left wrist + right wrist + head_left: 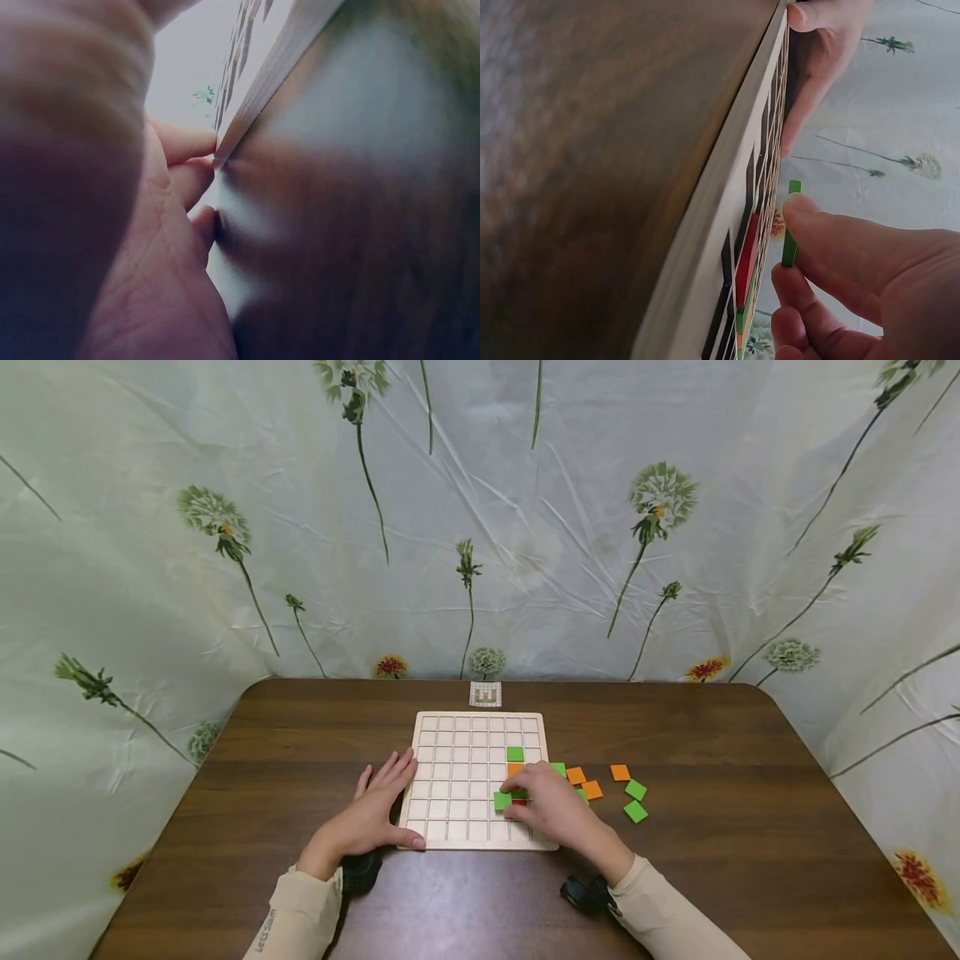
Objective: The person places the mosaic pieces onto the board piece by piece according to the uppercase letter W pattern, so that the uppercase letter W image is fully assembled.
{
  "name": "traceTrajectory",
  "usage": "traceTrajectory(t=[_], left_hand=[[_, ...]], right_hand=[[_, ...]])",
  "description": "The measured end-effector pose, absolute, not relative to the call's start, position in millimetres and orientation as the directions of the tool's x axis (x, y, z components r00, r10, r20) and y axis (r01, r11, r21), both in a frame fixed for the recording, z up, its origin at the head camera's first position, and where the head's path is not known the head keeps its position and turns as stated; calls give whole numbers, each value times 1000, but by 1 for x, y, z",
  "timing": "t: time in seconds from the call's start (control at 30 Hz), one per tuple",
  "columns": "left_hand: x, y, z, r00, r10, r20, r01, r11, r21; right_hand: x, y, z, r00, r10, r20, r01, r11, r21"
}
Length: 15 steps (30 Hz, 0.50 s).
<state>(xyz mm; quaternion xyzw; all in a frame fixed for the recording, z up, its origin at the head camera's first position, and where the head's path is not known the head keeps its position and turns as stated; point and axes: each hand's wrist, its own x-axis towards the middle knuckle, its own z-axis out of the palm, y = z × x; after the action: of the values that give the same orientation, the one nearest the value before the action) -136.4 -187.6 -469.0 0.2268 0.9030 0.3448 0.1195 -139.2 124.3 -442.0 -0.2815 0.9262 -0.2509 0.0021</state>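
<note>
A pale wooden grid board [453, 789] lies on the table. My left hand [367, 817] rests along its left side with fingers extended, the thumb on the near left corner. My right hand [558, 806] pinches a green square tile [502, 802] between thumb and fingers over the board's right half. In the right wrist view that green tile [790, 240] is held just off the board's surface. On the grid sit another green tile [515, 753], an orange tile [514, 769] and a red tile [746, 259]. The right hand partly covers the tiles nearest it.
Several loose tiles lie right of the board, among them an orange tile [620, 772] and a green tile [635, 812]. Behind the board is a small patterned card [486, 694]. A flower-printed curtain [435, 610] hangs beyond the brown table [697, 860].
</note>
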Motion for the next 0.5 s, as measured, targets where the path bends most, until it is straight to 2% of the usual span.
traceTrajectory(t=[0.5], left_hand=[[-137, -187, -468, -868, 493, -58, 327, 656, 680]], right_hand=[[-139, 120, -443, -833, -544, 95, -523, 721, -455]])
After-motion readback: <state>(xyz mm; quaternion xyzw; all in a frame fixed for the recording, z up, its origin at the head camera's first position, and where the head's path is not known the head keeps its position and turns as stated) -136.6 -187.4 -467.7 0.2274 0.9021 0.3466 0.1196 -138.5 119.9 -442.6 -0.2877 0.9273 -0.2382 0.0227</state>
